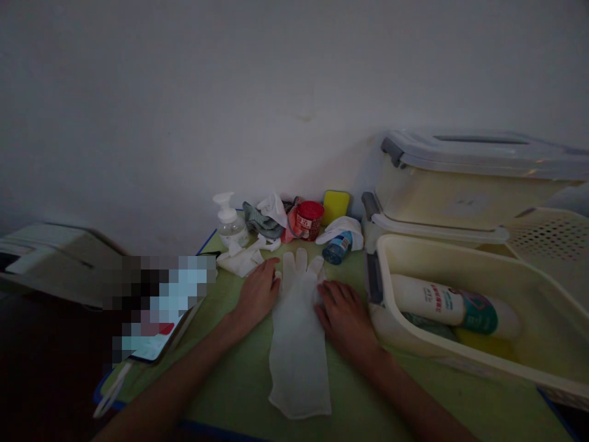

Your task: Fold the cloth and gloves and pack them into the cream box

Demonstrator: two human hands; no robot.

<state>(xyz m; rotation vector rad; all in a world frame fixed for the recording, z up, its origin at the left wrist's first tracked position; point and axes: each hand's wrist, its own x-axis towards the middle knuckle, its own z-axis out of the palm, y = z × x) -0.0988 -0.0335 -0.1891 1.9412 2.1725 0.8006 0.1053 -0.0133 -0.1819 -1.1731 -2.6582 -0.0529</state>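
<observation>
1 white glove (pixel 300 350) lay flat near the middle of the desk (pixel 230 393), its fingers pointing toward the wall (pixel 276 92) and its cuff toward the wearer. Both hands touched it, 1 at each side. Left hand (pixel 259 286): palm down, fingertips at the glove's left edge near its thumb; could not tell whether the fingers pinched the material. Right hand (pixel 346 316): palm down on the right edge, fingers loosely bent, thumb apart from them.

Just beyond the left hand: 1 crumpled white piece (pixel 242 259), with a clear pump bottle (pixel 232 232) behind it. Farther back, by the wall: a grey cloth (pixel 263 222), a red container (pixel 310 221) and a yellow block (pixel 336 207). A blue bottle (pixel 339 248) lay tilted, partly under white material (pixel 347 228).

Right side: an open cream tub (pixel 414 337) held a white-and-green bottle (pixel 446 304) on its side; a lidded box (pixel 460 196) stood behind. Left side: 1 lit phone (pixel 151 348), mostly pixelated.
</observation>
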